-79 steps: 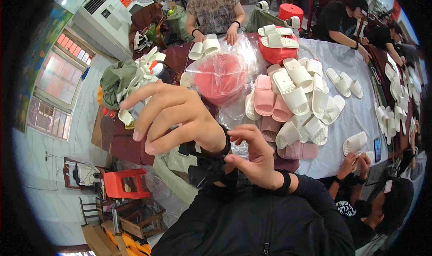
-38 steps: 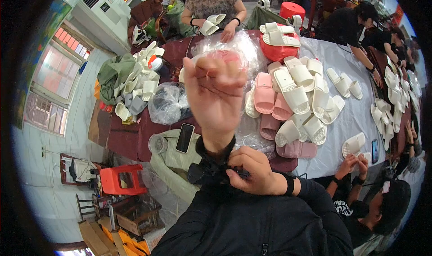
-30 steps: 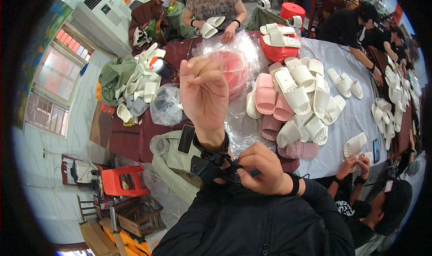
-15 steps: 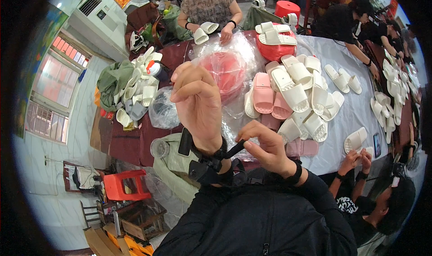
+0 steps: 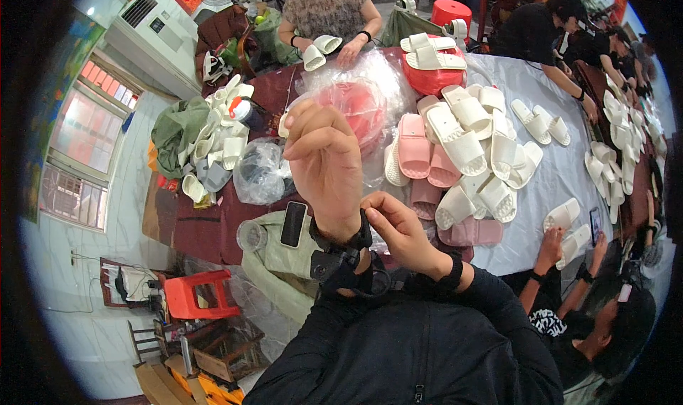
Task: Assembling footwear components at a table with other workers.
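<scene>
Left hand [image 5: 324,166] raised over the desk [image 5: 548,184], fingers curled loosely, holding nothing. Right hand [image 5: 398,230] just beside the left wrist, its grip pinched on the black strap [image 5: 340,252] there. Pink and white slippers [image 5: 455,156] heaped beyond; phone [image 5: 292,224] on a green jacket.

White and pink slippers [image 5: 466,149] are seen piled at centre right on a grey-covered table [image 5: 541,99]; a red basin [image 5: 356,106] under clear plastic is noted at upper centre; a black phone [image 5: 293,224] lies on green cloth at centre left; a red stool [image 5: 196,296] is recorded at lower left; a seated person [image 5: 329,10] handles white slippers at the top.
</scene>
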`<state>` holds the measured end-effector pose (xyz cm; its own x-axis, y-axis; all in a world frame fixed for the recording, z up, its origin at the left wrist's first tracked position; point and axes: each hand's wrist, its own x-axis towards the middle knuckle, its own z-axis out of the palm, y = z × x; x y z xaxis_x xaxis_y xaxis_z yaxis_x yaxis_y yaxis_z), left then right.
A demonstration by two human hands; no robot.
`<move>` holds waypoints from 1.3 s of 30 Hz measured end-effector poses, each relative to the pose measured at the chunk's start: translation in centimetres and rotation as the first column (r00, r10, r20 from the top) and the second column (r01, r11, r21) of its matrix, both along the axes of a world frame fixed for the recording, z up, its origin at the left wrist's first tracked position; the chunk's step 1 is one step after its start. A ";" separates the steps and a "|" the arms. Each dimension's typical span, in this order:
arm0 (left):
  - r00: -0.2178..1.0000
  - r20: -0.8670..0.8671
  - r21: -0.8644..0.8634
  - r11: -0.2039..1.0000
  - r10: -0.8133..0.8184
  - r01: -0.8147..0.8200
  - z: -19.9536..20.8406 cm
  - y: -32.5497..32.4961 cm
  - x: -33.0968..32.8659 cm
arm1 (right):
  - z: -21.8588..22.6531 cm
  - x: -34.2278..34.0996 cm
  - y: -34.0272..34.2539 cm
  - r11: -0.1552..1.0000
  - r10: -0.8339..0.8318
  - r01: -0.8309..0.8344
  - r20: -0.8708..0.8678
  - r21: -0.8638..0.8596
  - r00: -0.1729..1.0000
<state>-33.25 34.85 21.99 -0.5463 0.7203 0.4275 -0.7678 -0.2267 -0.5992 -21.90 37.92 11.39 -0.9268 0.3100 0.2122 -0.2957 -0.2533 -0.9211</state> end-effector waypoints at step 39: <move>0.217 -0.641 -0.427 0.107 -0.736 -0.898 -25.8 1.3 0.4 | -11.4 4.0 2.7 0.701 0.006 -0.198 0.271 0.686 0.963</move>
<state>-32.81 36.12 -3.77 -0.6019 0.7648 -0.2296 -0.1924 0.1402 0.9713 -17.87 40.60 0.01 -0.9927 0.0600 0.1046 -0.0635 0.4778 -0.8761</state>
